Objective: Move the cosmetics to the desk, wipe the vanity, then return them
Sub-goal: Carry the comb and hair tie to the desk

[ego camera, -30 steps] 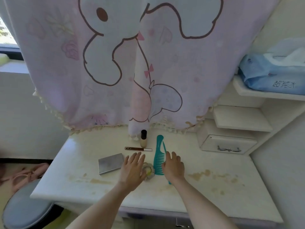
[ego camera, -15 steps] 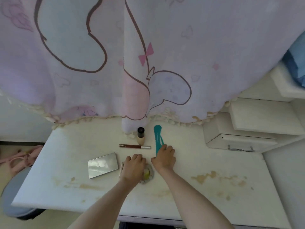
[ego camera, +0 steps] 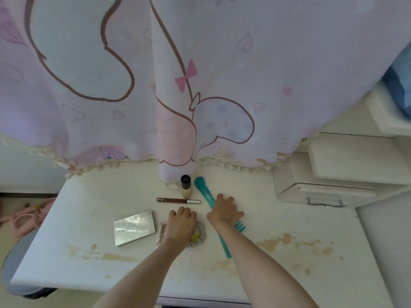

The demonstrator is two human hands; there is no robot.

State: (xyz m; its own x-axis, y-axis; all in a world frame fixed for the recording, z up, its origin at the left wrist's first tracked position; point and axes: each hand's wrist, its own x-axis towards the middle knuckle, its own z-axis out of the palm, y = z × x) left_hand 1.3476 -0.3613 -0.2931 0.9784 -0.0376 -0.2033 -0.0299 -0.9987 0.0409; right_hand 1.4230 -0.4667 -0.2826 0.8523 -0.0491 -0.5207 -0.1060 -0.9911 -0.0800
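On the white vanity top (ego camera: pixel 278 221), my left hand (ego camera: pixel 181 223) lies knuckles up with curled fingers over a small pink compact (ego camera: pixel 163 233). A pale scrunchie (ego camera: pixel 198 236) sticks out from under its thumb side. My right hand (ego camera: pixel 224 211) grips the middle of a teal comb (ego camera: pixel 202 189), which lies slanted across the top. A silver palette (ego camera: pixel 133 227) sits to the left of my left hand. Beyond my hands lie a dark red lip gloss tube (ego camera: pixel 178 200) and an upright foundation bottle (ego camera: pixel 185 186).
A pink cartoon-print cloth (ego camera: pixel 200 85) hangs over the back of the vanity. A white drawer unit (ego camera: pixel 322 192) with shelves stands at the right. Brown stains (ego camera: pixel 287 241) mark the front of the top. A grey stool (ego camera: pixel 13 263) stands at the lower left.
The camera has moved closer. My left hand's fingers have curled over the compact and scrunchie. My right hand has closed on the comb, which now lies more slanted.
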